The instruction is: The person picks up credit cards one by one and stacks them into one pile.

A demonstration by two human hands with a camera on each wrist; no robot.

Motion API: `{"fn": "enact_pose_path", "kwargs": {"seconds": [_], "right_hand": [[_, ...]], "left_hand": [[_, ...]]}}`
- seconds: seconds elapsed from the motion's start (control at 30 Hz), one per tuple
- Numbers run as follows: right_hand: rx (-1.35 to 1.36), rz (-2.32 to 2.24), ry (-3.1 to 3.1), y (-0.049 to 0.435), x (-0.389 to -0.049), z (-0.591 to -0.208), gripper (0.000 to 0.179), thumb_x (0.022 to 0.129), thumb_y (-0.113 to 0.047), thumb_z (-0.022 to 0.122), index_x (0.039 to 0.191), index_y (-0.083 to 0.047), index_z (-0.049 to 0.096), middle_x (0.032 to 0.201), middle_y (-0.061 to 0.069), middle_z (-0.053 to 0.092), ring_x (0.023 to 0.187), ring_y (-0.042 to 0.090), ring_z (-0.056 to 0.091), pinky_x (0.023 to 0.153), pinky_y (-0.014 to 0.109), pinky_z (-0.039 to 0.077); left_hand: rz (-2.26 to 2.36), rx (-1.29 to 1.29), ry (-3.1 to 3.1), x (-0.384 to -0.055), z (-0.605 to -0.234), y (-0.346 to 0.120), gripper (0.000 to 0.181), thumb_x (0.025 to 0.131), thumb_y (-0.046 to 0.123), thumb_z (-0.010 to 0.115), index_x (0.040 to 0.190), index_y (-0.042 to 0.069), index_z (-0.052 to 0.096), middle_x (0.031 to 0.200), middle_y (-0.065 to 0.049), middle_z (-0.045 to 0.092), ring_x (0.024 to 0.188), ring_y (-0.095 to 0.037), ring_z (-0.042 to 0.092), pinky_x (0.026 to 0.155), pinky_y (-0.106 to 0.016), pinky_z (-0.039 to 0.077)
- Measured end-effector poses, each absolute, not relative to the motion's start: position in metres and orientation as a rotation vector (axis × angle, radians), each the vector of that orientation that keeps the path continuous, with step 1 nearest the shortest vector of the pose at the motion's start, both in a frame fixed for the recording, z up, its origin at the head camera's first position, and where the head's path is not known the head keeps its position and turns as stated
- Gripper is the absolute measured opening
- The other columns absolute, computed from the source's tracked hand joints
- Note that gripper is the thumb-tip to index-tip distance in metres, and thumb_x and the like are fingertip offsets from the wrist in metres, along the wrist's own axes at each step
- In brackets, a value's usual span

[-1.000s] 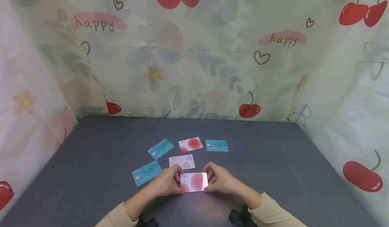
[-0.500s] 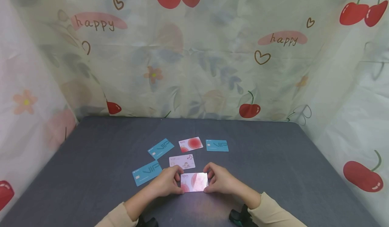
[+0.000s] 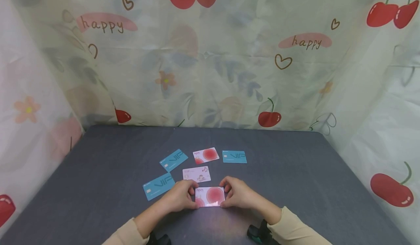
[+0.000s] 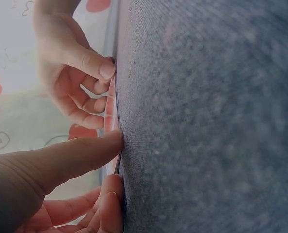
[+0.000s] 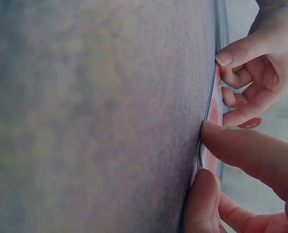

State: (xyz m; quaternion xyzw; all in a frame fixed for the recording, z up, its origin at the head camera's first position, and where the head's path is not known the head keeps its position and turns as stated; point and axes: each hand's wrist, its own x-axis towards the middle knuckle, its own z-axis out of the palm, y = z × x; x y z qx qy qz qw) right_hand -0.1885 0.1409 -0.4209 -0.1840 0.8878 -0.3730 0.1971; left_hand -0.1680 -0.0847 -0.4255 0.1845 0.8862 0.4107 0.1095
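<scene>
A pink card with red circles (image 3: 210, 197) lies at the table's near middle, between both hands. My left hand (image 3: 181, 195) pinches its left end between thumb and fingers, while the right hand (image 3: 238, 194) does the same at the right end. In the left wrist view the left thumb (image 4: 105, 148) presses on the near edge of the card, close to the cloth. From the right wrist, the card's edge (image 5: 200, 150) looks like more than one thin layer; how many cannot be told. Just beyond lies a pale pink VIP card (image 3: 197, 174), partly near the left fingertips.
Blue VIP cards lie around: one left (image 3: 159, 186), one farther back (image 3: 174, 160), one back right (image 3: 234, 157). Another pink card with red circles (image 3: 206, 155) lies between the back two. All rest on a dark grey tablecloth (image 3: 295, 186), before a printed curtain (image 3: 210, 92).
Both hands keep their grip and place. The pink card tilts slightly, and the bright glare on its face has shrunk toward its lower edge.
</scene>
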Motion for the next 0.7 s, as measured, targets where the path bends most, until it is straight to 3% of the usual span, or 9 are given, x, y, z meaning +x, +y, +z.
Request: {"fn": "enact_pose_path", "kwargs": {"seconds": [0.7], "right_hand": [[-0.510, -1.029, 2.476, 0.1417, -0.1901, -0.4209, 0.047, 0.069, -0.013, 0.081, 0.106, -0.002, 0.054, 0.088, 0.007, 0.053, 0.071, 0.013, 0.056, 0.063, 0.023, 0.049]], "left_hand": [[1.206, 0.532, 2.583, -0.1681, -0.4264, -0.0851, 0.049, 0.067, 0.009, 0.080, 0.109, -0.009, 0.059, 0.077, -0.006, 0.053, 0.057, -0.010, 0.052, 0.050, -0.018, 0.039]]}}
